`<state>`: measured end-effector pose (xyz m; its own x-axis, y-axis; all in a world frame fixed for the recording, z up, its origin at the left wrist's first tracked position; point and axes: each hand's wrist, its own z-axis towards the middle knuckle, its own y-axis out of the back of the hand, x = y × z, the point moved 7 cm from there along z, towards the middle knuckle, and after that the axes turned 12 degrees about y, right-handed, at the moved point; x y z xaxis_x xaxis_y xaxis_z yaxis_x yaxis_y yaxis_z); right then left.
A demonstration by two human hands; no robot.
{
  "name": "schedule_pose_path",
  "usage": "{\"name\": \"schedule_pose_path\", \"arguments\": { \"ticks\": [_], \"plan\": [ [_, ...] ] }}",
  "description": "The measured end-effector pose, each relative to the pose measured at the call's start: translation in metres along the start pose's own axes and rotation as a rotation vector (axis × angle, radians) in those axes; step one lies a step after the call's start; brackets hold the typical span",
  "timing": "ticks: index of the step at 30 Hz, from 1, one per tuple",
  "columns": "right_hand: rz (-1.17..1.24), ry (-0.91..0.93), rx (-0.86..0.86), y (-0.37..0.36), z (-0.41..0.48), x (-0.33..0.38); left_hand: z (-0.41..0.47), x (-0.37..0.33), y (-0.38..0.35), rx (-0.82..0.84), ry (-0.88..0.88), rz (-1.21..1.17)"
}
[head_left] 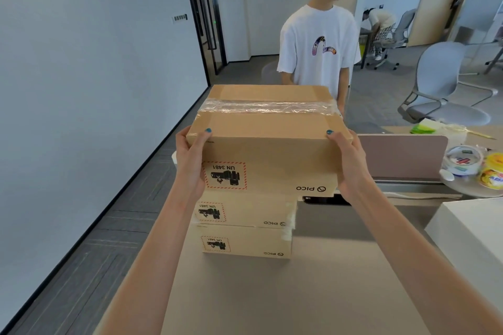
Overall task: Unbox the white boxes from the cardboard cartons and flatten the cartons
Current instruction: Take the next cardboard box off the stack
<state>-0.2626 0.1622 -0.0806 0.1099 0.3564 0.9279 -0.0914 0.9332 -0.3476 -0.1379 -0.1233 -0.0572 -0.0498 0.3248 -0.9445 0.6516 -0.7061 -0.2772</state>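
Observation:
A sealed cardboard carton [268,144] with clear tape across its top is held up above a stack of two more cartons: the middle carton [245,212] and the bottom carton [245,243], both on the table [313,294]. My left hand [190,160] grips the top carton's left end, thumb on the lid. On the right end, my right hand [347,160] grips the same way. All three cartons show upside-down battery labels. No white boxes from inside are visible.
A person in a white T-shirt [317,46] stands just beyond the cartons. A pink divider [402,156], tape rolls [462,160] and cups sit at the right. A white box corner [473,228] lies at the right edge. Grey chairs [441,76] stand behind.

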Motion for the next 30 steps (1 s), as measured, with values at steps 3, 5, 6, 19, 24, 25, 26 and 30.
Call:
{"name": "schedule_pose_path", "arguments": {
  "ticks": [3, 5, 6, 19, 24, 25, 26, 30],
  "plan": [
    [0.013, 0.010, -0.022, 0.049, -0.004, 0.017, -0.032, 0.016, -0.037, 0.024, -0.007, 0.010],
    [0.019, 0.019, -0.029, 0.084, -0.008, 0.031, -0.055, 0.030, -0.064, 0.039, -0.009, 0.017],
    [0.019, 0.023, -0.033, 0.103, -0.010, 0.036, -0.066, 0.038, -0.077, 0.048, -0.011, 0.022],
    [0.040, -0.076, -0.148, 0.316, -0.082, 0.040, -0.190, 0.144, -0.189, 0.091, 0.020, 0.122],
    [0.001, -0.189, -0.146, 0.366, -0.118, 0.015, -0.223, 0.207, -0.184, 0.077, 0.136, 0.146],
    [-0.009, -0.207, -0.148, 0.374, -0.126, 0.008, -0.230, 0.220, -0.181, 0.069, 0.163, 0.144],
    [-0.025, -0.221, -0.148, 0.381, -0.132, 0.002, -0.235, 0.233, -0.177, 0.061, 0.187, 0.138],
    [-0.090, -0.261, -0.136, 0.406, -0.154, -0.028, -0.254, 0.287, -0.155, 0.025, 0.295, 0.106]
  ]
}}
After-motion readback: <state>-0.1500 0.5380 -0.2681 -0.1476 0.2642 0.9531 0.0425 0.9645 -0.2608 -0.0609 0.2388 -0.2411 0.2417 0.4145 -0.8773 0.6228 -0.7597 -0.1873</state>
